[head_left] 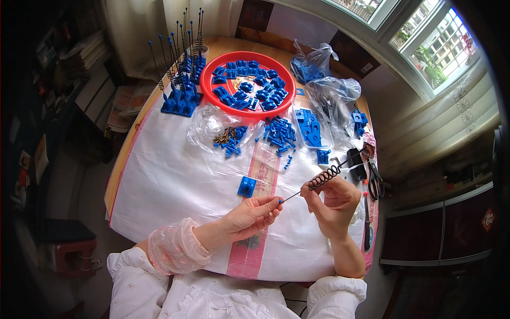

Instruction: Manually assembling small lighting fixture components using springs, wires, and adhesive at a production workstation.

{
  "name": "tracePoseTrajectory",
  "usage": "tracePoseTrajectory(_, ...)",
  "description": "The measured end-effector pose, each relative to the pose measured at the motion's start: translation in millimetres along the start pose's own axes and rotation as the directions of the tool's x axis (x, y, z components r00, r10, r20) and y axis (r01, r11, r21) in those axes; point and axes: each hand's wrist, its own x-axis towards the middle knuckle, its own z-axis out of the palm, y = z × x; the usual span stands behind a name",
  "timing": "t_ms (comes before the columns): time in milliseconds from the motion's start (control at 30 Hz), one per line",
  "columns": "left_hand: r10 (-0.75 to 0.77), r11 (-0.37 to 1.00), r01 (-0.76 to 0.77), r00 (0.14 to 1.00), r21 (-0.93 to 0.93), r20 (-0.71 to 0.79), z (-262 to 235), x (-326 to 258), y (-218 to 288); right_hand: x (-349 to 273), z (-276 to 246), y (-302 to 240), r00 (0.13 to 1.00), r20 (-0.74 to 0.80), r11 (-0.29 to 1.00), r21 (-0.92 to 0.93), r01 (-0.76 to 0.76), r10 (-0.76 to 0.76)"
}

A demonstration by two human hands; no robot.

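My right hand [336,204] is closed on a thin dark wire rod with a coiled spring section [324,177], which slants up to the right. At the rod's lower left end, my left hand [255,215] pinches a small blue tip [280,201] between thumb and fingers. Just beyond my left hand, a single blue plastic base [247,186] lies on the white sheet. Farther away are a heap of blue plastic pegs [280,133] and a smaller pile of blue pegs with brass-coloured pieces [229,139] on clear plastic.
A red round tray [211,98] holds several blue bases. Spring rods with blue tips [180,101] stand upright at the far left. A clear box [330,139] of blue parts, plastic bags [334,89], black-handled scissors [375,183] and a black-handled tool [366,231] are to the right.
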Motion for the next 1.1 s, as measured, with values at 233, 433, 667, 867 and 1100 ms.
tracePoseTrajectory(233, -0.013, 1.000, 0.013, 1.000, 0.016, 0.005, 1.6, -0.5, -0.5, 0.0, -1.0, 2.5, 1.000, -0.006, 1.000, -0.007, 0.013, -0.013)
tracePoseTrajectory(433, -0.010, 1.000, 0.010, 1.000, -0.013, 0.003, 0.4, 1.0, -2.4, 0.2, -0.3, 2.2, 1.000, -0.026, 1.000, 0.003, 0.001, -0.001)
tracePoseTrajectory(667, -0.021, 0.999, 0.021, 1.000, 0.026, 0.004, 1.5, 0.2, -1.4, 0.4, -0.6, 1.8, 1.000, -0.019, 1.000, -0.006, 0.003, -0.003)
tracePoseTrajectory(867, -0.025, 0.999, 0.025, 1.000, 0.033, -0.014, 3.1, 0.2, -0.6, 0.0, -0.9, 2.5, 1.000, -0.024, 1.000, 0.016, 0.009, -0.008)
tracePoseTrajectory(1100, 0.025, 0.991, -0.015, 0.997, 0.136, -0.075, 5.2, -2.2, 2.8, 0.4, -0.9, 1.2, 1.000, -0.015, 1.000, 0.018, 0.007, -0.007)
